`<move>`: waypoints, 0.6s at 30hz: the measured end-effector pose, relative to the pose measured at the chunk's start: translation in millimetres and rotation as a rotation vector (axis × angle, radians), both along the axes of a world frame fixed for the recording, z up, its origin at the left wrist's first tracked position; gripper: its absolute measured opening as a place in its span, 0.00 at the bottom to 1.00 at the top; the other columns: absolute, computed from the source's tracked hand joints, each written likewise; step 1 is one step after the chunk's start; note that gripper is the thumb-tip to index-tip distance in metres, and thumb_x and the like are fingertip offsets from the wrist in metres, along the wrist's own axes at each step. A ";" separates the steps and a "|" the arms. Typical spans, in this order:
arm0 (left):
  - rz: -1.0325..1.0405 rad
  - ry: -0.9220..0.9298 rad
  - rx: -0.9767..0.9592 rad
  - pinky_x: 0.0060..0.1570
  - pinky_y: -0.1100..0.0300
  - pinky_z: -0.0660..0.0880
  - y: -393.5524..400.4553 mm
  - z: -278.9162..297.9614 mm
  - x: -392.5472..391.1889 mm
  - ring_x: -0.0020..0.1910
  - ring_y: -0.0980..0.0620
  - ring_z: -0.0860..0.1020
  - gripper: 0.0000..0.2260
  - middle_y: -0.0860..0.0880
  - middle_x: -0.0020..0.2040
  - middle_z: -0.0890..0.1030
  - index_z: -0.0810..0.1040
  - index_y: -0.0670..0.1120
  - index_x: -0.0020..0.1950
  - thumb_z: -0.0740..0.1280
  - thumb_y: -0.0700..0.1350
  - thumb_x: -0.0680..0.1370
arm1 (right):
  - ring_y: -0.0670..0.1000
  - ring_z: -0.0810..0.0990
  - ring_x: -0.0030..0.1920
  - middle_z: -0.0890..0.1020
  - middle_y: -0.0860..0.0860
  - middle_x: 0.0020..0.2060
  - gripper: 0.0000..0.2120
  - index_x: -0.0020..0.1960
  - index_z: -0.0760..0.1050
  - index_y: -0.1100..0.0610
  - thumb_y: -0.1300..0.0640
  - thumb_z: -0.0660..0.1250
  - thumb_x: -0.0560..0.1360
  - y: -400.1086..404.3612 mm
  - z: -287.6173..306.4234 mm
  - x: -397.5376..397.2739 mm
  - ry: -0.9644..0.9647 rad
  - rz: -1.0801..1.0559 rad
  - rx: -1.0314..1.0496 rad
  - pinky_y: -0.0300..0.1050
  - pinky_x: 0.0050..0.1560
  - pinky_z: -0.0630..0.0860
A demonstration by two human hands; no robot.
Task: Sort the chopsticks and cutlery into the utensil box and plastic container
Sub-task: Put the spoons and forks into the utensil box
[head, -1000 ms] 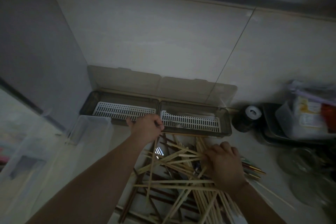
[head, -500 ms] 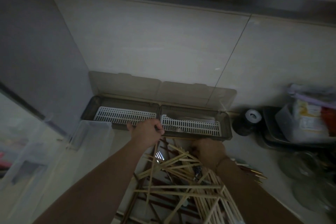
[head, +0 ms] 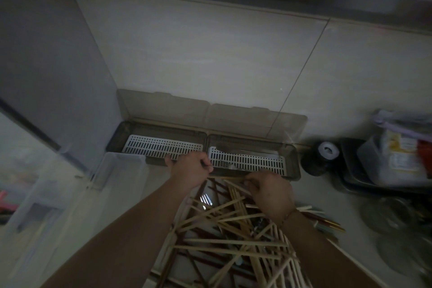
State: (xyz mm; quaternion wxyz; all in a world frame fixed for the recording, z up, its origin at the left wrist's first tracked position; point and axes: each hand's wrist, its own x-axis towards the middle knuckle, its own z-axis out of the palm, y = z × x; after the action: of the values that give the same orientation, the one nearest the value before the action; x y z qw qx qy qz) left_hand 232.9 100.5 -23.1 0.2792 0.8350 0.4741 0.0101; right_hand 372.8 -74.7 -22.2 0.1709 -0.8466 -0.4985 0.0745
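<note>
Wooden chopsticks [head: 224, 229] heaped under both wrists; left hand [head: 190, 168] clenched, right hand [head: 271, 190] pinching one chopstick.

The utensil box [head: 131, 132] is smoky grey-brown, see-through, with white slotted trays [head: 161, 147] inside. The chopsticks [head: 233, 215] are mixed — pale bamboo tan over dark reddish-brown ones. The plastic container [head: 121, 170] is clear — faintly milky.

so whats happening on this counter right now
A person is sorting a tangled pile of chopsticks on a dim counter. The left hand is closed at the front edge of the open utensil box, seemingly gripping something thin. The right hand pinches a light chopstick at the top of the pile. The box's slotted trays look mostly bare; a clear plastic container sits to the left.
</note>
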 end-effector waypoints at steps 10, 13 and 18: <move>-0.009 0.001 -0.001 0.70 0.36 0.42 -0.4 1.4 -1.1 0.57 0.56 0.76 0.05 0.63 0.46 0.78 0.78 0.57 0.41 0.69 0.55 0.75 | 0.41 0.77 0.49 0.78 0.44 0.47 0.07 0.46 0.78 0.52 0.50 0.64 0.76 23.0 41.4 0.1 0.399 0.098 0.487 0.34 0.50 0.73; -0.010 0.000 -0.006 0.71 0.36 0.41 -0.2 1.7 -1.3 0.57 0.56 0.76 0.05 0.62 0.45 0.78 0.78 0.57 0.41 0.69 0.55 0.74 | 0.51 0.82 0.47 0.82 0.51 0.44 0.03 0.48 0.75 0.56 0.59 0.63 0.79 27.1 68.7 17.9 0.786 0.020 0.706 0.45 0.50 0.79; -0.006 -0.019 -0.007 0.71 0.36 0.41 -1.1 2.6 -1.3 0.56 0.57 0.76 0.04 0.62 0.43 0.77 0.77 0.57 0.41 0.69 0.54 0.75 | 0.55 0.76 0.37 0.76 0.56 0.40 0.11 0.51 0.71 0.52 0.67 0.55 0.81 44.7 90.7 66.8 0.945 -0.013 0.627 0.49 0.38 0.78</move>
State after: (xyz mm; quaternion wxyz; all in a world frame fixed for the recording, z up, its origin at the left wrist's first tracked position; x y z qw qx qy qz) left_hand 231.5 99.4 -20.4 0.2868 0.8352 0.4689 0.0156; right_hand 439.7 -30.0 68.5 0.6192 -0.6329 -0.3610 0.2928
